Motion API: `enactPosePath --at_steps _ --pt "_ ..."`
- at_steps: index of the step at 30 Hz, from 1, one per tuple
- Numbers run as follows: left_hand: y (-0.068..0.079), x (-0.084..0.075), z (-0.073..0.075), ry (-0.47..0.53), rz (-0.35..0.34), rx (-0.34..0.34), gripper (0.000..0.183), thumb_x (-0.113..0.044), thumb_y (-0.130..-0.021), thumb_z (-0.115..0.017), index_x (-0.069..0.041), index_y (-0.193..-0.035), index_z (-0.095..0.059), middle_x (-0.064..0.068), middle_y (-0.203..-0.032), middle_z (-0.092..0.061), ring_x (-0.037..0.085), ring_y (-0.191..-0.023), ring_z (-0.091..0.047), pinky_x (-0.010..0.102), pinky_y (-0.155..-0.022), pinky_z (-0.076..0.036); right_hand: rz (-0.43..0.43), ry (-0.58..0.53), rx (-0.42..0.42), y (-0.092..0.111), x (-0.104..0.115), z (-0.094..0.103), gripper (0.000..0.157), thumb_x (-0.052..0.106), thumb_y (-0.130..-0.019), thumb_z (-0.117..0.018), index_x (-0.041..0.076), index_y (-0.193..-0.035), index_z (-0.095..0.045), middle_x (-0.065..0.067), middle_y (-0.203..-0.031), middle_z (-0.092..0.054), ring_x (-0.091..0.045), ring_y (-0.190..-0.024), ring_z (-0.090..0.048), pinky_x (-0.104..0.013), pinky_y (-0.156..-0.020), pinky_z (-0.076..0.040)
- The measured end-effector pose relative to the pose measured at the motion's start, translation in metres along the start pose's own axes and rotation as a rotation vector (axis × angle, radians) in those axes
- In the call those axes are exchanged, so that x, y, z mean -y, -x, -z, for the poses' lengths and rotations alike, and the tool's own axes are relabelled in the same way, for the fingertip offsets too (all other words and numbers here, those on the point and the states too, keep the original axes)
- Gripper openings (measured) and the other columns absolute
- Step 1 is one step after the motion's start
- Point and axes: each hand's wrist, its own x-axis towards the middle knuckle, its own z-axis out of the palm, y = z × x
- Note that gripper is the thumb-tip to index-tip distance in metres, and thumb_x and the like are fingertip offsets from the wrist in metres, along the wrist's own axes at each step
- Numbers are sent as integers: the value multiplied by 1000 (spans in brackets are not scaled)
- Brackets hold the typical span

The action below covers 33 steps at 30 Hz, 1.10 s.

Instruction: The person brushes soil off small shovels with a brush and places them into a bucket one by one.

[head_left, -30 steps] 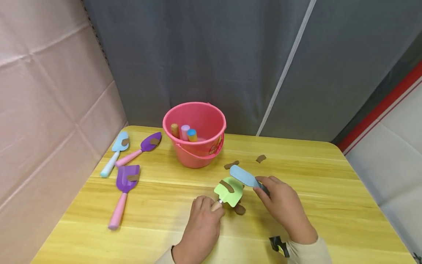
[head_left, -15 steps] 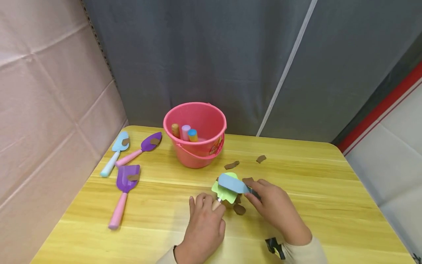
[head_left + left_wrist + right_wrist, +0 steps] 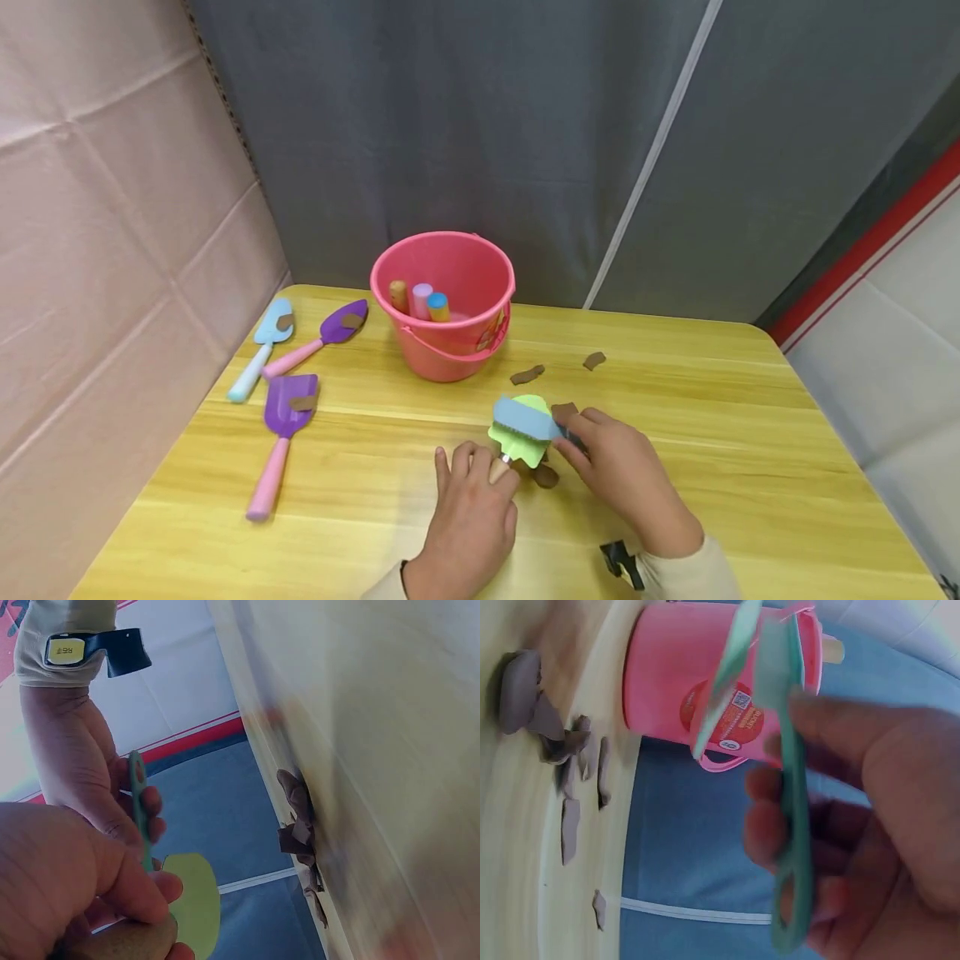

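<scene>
Left hand (image 3: 471,525) grips a green shovel (image 3: 522,451) by its wooden handle, held above the desk (image 3: 360,533); right hand (image 3: 628,479) holds a blue brush (image 3: 525,419), its head over the shovel blade, can't tell if touching; brown scraps (image 3: 546,476) lie around on the desk; pink bucket (image 3: 435,367) stands behind; two purple shovels (image 3: 282,417) and a blue shovel (image 3: 270,330) sit left, each bearing a scrap.
</scene>
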Motion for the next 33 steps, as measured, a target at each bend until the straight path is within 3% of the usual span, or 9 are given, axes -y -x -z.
enactPosePath --at_steps 2,6,8,13,19,21,26,31,33 --pt "0 0 0 11 -4 -1 9 -12 -75 -70 -15 -80 -63 10 -107 -58 34 -110 -49 73 -91 -38 -6 19 5 0 -1 -1 25 21 -87 -77 12 -110 -72 4 -80 -59 -9 -59 -45 -28 -53 -42" --pt "0 0 -1 34 -8 -4 9 -12 -75 -69 -15 -79 -61 11 -105 -58 35 -110 -50 73 -91 -38 -92 99 -87 3 -3 -1 25 18 -86 -77 8 -107 -72 -3 -79 -61 -13 -54 -46 -33 -48 -42" --pt "1 0 -1 46 -4 3 9 -12 -76 -69 -15 -80 -61 12 -107 -58 36 -110 -50 73 -91 -37 -83 100 -101 4 -3 1 25 18 -85 -78 8 -107 -72 -2 -78 -60 -12 -54 -45 -32 -48 -41" --pt "1 0 1 64 6 18 7 -13 -77 -68 -15 -82 -63 13 -110 -58 35 -111 -49 73 -92 -36 38 -26 24 3 0 0 24 20 -86 -77 12 -108 -73 7 -81 -57 -7 -61 -44 -26 -55 -41" --pt "3 1 0 59 6 1 7 -13 -76 -67 -15 -80 -62 13 -109 -59 35 -110 -49 73 -92 -36 -128 69 -59 4 -4 -2 23 18 -86 -77 7 -106 -72 -2 -79 -61 -12 -54 -45 -32 -48 -40" --pt "3 2 0 54 14 4 7 -13 -77 -67 -15 -80 -62 13 -109 -58 35 -110 -49 74 -92 -36 -115 37 -46 4 -4 -2 26 18 -85 -78 9 -109 -72 -2 -82 -64 -12 -57 -48 -32 -50 -42" --pt "2 2 0 57 27 24 6 -14 -77 -67 -15 -81 -63 13 -110 -59 35 -112 -48 74 -93 -35 -7 -83 83 1 -2 -4 25 21 -87 -76 14 -111 -72 5 -90 -66 -7 -69 -53 -30 -61 -46" --pt "3 2 0 53 22 22 5 -14 -77 -67 -15 -82 -64 13 -110 -58 35 -111 -49 74 -93 -35 -143 89 -48 4 -6 -4 20 18 -86 -77 8 -102 -70 -3 -74 -59 -13 -52 -45 -33 -45 -39" --pt "3 3 0 47 24 18 5 -14 -77 -67 -15 -82 -64 13 -109 -58 35 -111 -49 73 -93 -35 -131 93 -56 4 -7 -3 20 18 -86 -77 8 -102 -70 -2 -74 -58 -13 -52 -44 -33 -45 -39"
